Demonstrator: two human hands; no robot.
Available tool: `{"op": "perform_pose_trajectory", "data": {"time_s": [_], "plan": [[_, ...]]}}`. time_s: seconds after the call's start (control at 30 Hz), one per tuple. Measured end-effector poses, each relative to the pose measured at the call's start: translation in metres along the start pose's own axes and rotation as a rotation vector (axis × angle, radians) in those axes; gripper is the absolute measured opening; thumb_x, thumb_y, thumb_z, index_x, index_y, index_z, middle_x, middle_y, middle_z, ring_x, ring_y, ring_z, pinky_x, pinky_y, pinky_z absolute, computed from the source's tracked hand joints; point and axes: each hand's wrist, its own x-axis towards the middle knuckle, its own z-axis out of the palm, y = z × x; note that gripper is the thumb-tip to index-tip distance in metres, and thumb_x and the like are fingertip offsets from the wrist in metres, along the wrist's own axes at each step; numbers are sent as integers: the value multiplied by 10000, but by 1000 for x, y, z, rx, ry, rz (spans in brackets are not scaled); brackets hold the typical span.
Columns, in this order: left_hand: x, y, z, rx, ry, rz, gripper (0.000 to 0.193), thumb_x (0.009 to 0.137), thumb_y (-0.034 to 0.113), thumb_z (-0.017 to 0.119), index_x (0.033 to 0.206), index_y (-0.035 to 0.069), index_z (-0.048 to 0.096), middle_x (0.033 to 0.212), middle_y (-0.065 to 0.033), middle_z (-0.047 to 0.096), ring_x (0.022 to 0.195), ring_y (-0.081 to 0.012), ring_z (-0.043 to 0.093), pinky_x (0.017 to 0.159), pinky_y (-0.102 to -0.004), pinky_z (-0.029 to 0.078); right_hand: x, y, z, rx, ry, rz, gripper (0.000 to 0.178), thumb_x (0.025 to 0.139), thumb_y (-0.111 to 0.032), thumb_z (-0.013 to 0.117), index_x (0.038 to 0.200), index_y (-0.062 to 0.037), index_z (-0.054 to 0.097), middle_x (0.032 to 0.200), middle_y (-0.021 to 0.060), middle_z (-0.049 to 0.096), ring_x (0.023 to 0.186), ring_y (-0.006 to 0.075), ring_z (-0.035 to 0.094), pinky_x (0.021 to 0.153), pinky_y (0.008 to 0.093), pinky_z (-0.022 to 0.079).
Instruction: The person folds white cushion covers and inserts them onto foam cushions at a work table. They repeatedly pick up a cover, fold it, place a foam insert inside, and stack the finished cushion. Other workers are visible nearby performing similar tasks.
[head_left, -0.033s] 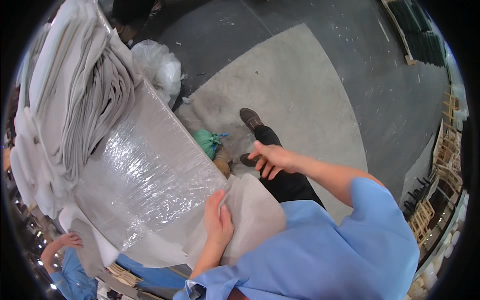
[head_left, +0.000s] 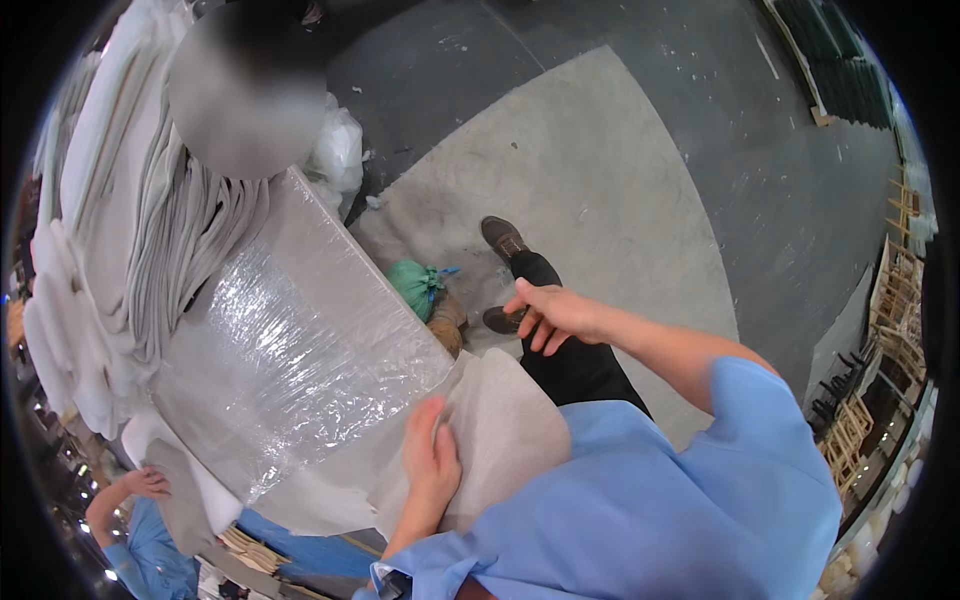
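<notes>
My left hand [head_left: 432,462] rests on a grey-beige felt-like sheet [head_left: 505,415], fingers stretched along it and thumb apart. The sheet lies partly on a wrapped slab and curls over its near corner against my shirt. My right hand [head_left: 560,315] is in the air above my dark trousers, fingers loosely bent and apart, holding nothing. Shiny clear film covers the top of the broad pale slab [head_left: 310,310]. Folded layers of grey and white sheeting [head_left: 150,230] are heaped on its far left part.
A green tied bag [head_left: 412,285] and crumpled clear plastic [head_left: 340,150] lie on the floor along the slab's edge. At lower left a co-worker's hand [head_left: 150,482] touches hanging sheeting. Wooden frames [head_left: 890,320] stand at the right. A blurred round patch hides part of the upper left.
My left hand has shifted very slightly on the sheet. A blurred patch now covers the top of the folded heap.
</notes>
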Motion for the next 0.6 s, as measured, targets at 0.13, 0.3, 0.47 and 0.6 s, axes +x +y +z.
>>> {"op": "perform_pose_trajectory", "data": {"time_s": [0.13,0.3,0.47,0.6], "plan": [[-77,0,-73,237,29,-274,404,993,68,630,1389,3,591,1367,-249,621,1289,-426,589,1129,-473,446,-48,-20,19,-300,-123,-113,817,1091,-641,414,1574,18,440,1146,184,681,788,229,718,656,366,615],[-199,-37,-108,-66,271,-1077,547,1034,325,698,1416,-49,582,1387,-225,643,1271,-350,610,1116,-429,456,-56,-32,64,-774,-162,-95,852,1076,-454,536,1615,114,199,1161,300,698,799,340,735,721,447,618],[-211,-34,-95,-580,378,-1292,627,1073,399,655,1452,-84,524,1337,-183,685,1201,-278,673,1036,-406,535,-16,-33,75,-730,-114,69,695,1079,-420,550,1522,95,400,1227,256,693,1040,303,716,833,423,593],[-203,-42,-98,-919,451,-1309,602,1076,360,654,1478,-65,513,1317,-176,696,1132,-262,713,964,-390,583,-2,-41,82,-736,-58,182,579,1083,-398,569,1441,56,544,1268,201,696,1116,267,687,939,392,546]]}}
